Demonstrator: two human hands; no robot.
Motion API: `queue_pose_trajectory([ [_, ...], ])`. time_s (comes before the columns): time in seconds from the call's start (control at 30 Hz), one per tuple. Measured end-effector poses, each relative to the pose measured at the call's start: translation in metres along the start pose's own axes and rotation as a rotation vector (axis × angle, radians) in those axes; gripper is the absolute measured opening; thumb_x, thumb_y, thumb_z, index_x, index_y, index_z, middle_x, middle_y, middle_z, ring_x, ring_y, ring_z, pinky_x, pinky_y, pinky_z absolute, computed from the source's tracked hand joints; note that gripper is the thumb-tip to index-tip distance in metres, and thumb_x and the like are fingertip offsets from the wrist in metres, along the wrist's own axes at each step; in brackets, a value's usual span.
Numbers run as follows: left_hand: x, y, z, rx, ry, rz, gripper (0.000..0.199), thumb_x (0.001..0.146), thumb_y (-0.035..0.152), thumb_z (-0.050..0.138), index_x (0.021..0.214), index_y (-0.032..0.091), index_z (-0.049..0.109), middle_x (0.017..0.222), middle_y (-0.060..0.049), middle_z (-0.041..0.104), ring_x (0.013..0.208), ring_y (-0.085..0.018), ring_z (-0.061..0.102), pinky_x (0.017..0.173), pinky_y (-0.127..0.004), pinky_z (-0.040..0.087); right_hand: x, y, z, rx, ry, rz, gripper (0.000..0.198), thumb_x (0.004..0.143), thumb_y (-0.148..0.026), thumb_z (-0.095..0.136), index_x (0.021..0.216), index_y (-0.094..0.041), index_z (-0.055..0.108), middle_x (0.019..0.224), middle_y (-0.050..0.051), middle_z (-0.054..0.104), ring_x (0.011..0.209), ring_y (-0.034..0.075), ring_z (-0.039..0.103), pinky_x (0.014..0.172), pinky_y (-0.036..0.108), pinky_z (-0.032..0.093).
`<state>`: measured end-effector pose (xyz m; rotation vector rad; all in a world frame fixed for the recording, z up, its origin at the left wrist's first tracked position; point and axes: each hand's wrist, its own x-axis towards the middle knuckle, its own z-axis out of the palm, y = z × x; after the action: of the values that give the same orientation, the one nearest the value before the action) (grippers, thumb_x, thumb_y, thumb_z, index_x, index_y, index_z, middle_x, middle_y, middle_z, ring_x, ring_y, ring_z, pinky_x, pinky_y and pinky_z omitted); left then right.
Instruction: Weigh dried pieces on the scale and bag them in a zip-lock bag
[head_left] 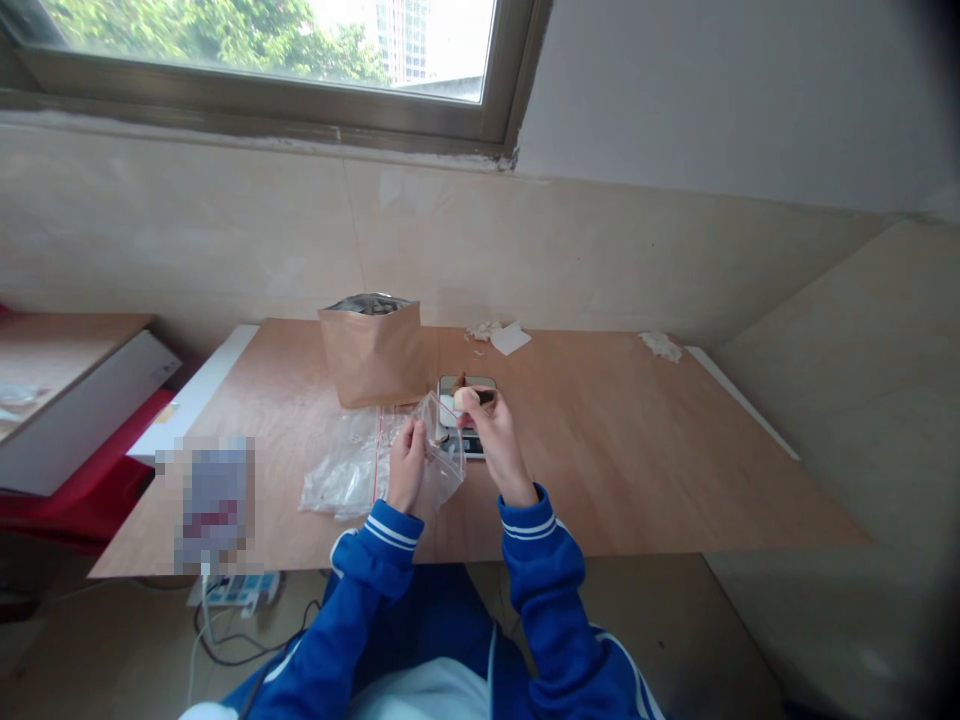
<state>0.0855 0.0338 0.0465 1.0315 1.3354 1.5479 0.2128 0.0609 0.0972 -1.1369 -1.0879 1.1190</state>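
Bag (pixel 448 468) of clear plastic, red-lined at its mouth, hangs over the near-left part of a small scale (pixel 472 444); some dark bits show through it, though whether they lie inside or behind I cannot tell. Just off the mouth, at one o'clock, is a pale piece (pixel 466 398), with brown above it and a dark part at its three o'clock; whether these are one thing or several is unclear. The left hand (pixel 407 465) is closed on the bag's edge, knuckles up, its forearm coming in from seven o'clock. The right hand (pixel 496 440) pinches the pale piece between thumb and fingers over the scale, its forearm rising from five o'clock. At nine o'clock from the bag, more clear bags (pixel 337 482) lie flat and overlapping. At eleven o'clock a brown pouch (pixel 379 358) stands upright, open at the top, its silvery lining showing, its contents too dim to name. Toward one o'clock lies white paper (pixel 511 339) beside crumpled scraps (pixel 482 330); at two, another pale scrap (pixel 661 346) rests near the back edge of the wooden tabletop (pixel 645 450).
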Motion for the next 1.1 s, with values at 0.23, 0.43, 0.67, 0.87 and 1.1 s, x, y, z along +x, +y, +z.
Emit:
queue_pose_trajectory([
  [0.23,-0.006,0.000,0.000,-0.004,-0.107,0.050,0.036,0.090,0.051,0.051,0.072,0.020,0.049,0.067,0.002,0.043,0.062,-0.012,0.042,0.058,-0.025,0.036,-0.019,-0.015,0.010,-0.508,-0.151,-0.115,0.017,0.083,-0.031,0.060,0.098,-0.021,0.056,0.089,0.004,0.067,0.074,0.018,0.064,0.069,0.030,0.051],
  [0.43,-0.011,0.005,-0.002,0.025,-0.153,0.107,0.034,0.090,0.049,0.051,0.076,0.019,0.057,0.069,0.000,0.048,0.065,-0.014,0.045,0.062,-0.028,0.040,-0.018,-0.001,0.019,-0.696,-0.261,-0.167,0.011,0.086,-0.016,0.051,0.096,-0.021,0.054,0.084,0.003,0.066,0.076,0.020,0.065,0.067,0.030,0.048],
  [0.67,-0.017,0.002,0.001,-0.005,-0.148,0.095,0.033,0.090,0.048,0.052,0.078,0.019,0.059,0.070,0.000,0.051,0.066,-0.014,0.047,0.063,-0.027,0.040,-0.012,0.008,0.009,-0.928,-0.508,-0.271,0.020,0.083,-0.005,0.053,0.086,-0.019,0.067,0.093,0.007,0.067,0.094,0.022,0.063,0.084,0.033,0.048],
  [0.87,-0.013,0.008,-0.001,-0.075,-0.014,0.017,0.037,0.086,0.053,0.055,0.071,0.019,0.051,0.066,0.003,0.045,0.061,-0.011,0.041,0.059,-0.025,0.038,0.017,0.006,-0.009,-0.638,-0.397,-0.352,0.022,0.092,-0.021,0.050,0.106,-0.020,0.067,0.102,0.005,0.064,0.087,0.016,0.061,0.079,0.028,0.049],
  [1.1,-0.011,0.015,-0.001,-0.058,-0.007,-0.051,0.044,0.084,0.061,0.054,0.070,0.019,0.051,0.063,0.003,0.043,0.057,-0.010,0.041,0.054,-0.024,0.039,0.070,0.062,-0.021,-0.973,-0.157,-0.368,0.036,0.082,-0.014,0.057,0.118,-0.015,0.061,0.121,0.013,0.059,0.116,0.025,0.050,0.101,0.040,0.037],
])
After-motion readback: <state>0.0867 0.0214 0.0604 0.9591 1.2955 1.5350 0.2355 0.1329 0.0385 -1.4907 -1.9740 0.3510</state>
